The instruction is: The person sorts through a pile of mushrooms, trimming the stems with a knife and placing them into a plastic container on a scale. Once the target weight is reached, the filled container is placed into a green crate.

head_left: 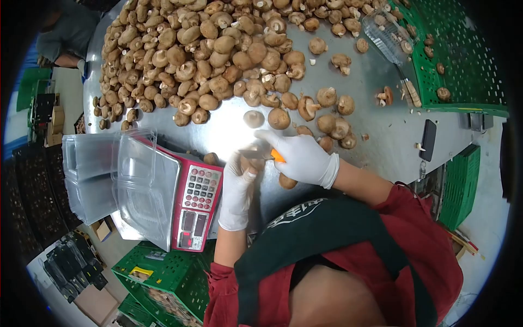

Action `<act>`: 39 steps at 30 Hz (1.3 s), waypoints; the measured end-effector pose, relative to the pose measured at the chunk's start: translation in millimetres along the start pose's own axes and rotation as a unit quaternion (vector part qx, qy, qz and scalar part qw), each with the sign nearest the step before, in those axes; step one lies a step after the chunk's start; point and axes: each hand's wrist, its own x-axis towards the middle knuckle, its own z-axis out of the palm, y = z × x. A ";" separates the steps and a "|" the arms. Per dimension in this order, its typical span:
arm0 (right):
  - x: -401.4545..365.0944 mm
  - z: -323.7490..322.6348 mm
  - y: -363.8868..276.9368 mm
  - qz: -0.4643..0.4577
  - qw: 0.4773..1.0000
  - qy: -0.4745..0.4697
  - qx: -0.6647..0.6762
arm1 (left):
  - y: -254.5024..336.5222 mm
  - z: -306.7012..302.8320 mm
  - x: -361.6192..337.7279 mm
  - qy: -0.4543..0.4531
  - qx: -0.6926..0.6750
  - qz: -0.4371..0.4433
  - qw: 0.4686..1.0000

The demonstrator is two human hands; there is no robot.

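Observation:
My right hand (308,157), in a white glove, is closed round the orange handle of a knife (278,156). The blade points left and lies across a brown mushroom (249,165) in my left hand (237,193), which is also gloved and closed on it. Blade and fingers partly cover that mushroom. Just beyond my hands, single mushrooms (279,118) lie on the metal table (376,136). A large heap of mushrooms (180,54) spreads over the far side.
Left of my hands stands a red scale (197,204) bearing clear plastic trays (144,185). A green crate (463,60), a wire scoop (409,92) and a black phone (429,140) are at right. Green crates (158,272) stand lower left. Another person's arm (68,59) shows at upper left.

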 end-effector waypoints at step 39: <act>203.5 -78.5 65.6 -0.068 0.989 0.101 -0.079 | 80.1 -21.9 88.2 0.115 0.211 0.128 0.962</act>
